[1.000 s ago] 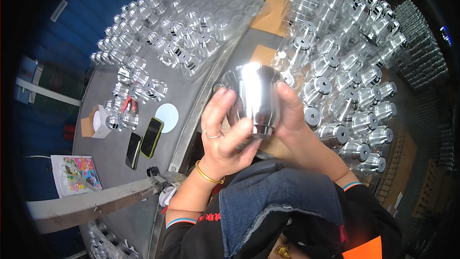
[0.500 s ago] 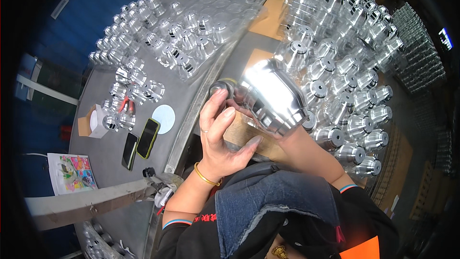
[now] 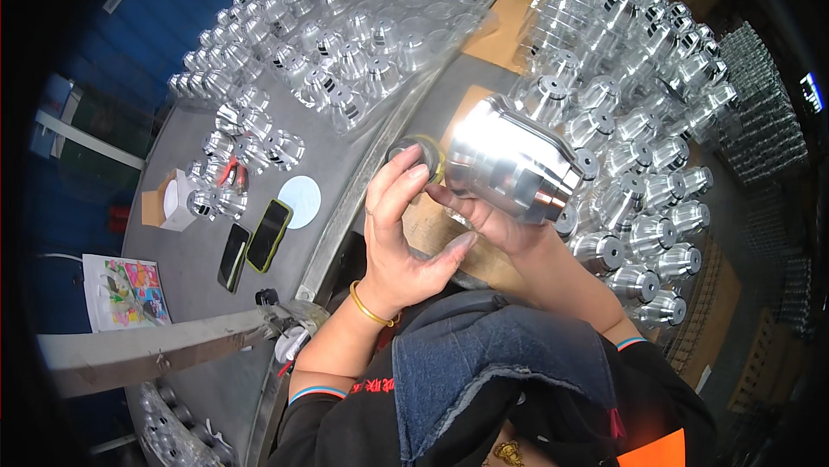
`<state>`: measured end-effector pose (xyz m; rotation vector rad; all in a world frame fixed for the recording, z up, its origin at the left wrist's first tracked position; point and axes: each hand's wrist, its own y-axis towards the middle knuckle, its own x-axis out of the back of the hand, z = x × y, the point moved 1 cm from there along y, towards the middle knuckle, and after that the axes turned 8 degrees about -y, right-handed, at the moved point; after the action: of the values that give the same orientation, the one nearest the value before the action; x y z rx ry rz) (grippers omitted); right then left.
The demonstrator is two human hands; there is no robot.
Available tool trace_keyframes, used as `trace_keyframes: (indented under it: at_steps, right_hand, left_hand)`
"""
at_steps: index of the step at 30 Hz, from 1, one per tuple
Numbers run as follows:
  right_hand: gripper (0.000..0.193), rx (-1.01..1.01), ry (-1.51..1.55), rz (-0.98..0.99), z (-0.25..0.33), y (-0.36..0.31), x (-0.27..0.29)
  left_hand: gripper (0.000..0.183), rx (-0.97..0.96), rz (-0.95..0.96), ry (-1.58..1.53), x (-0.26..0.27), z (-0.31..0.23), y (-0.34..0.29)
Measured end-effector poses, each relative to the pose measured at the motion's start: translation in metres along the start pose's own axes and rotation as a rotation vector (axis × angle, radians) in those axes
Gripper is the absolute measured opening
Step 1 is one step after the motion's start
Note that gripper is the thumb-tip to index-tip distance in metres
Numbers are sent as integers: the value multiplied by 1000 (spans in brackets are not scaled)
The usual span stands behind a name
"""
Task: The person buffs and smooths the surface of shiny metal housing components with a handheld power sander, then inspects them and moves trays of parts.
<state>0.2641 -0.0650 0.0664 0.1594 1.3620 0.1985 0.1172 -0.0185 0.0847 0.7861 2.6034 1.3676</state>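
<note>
- The right hand (image 3: pixel 509 229) comes up from below and cradles a large polished metal cup (image 3: pixel 514 165) from underneath, its grip clenched around the cup's lower side.
- The cup is held up in the air, tilted on its side above a brown cardboard sheet (image 3: pixel 432 225) on the desk (image 3: pixel 345 121), near the middle of the view.
- The left hand (image 3: pixel 401 238) is raised just left of the cup, fingers (image 3: pixel 399 186) curled toward the cup's narrow end, where a small dark round cap with a yellow ring (image 3: pixel 419 154) sits; the fingertips touch that end, so the left grip is closed lightly on it rather than released.
- A gold bangle (image 3: pixel 370 304) circles the left wrist.
- To the right of the cup, many smaller shiny metal cups (image 3: pixel 639 199) stand in close rows, just beside the held one.
- Further up and left, more small metal parts (image 3: pixel 345 61) lie in a clear plastic tray.
- On the left part of the desk lie two phones (image 3: pixel 255 242) side by side, a pale round disc (image 3: pixel 300 201) next to them, and a small cardboard box (image 3: pixel 168 203).
- A colourful printed sheet (image 3: pixel 125 290) lies at the far left edge.
- A blue denim cloth (image 3: pixel 492 363) covers the person's lap below both hands.
</note>
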Motion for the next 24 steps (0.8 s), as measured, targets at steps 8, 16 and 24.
trace_keyframes:
  at_steps: [8,16,24]
  right_hand:
    - [46,-74,37,-44,5,-3,-1]
    - [16,177,-745,-494,14,0,-35]
    - [16,217,-1133,-432,18,1,-52]
  left_hand:
    - [88,111,130,41,10,-1,2]
    - [95,706,-26,-606,10,-9,4]
    - [88,824,-96,-906,0,-12,6]
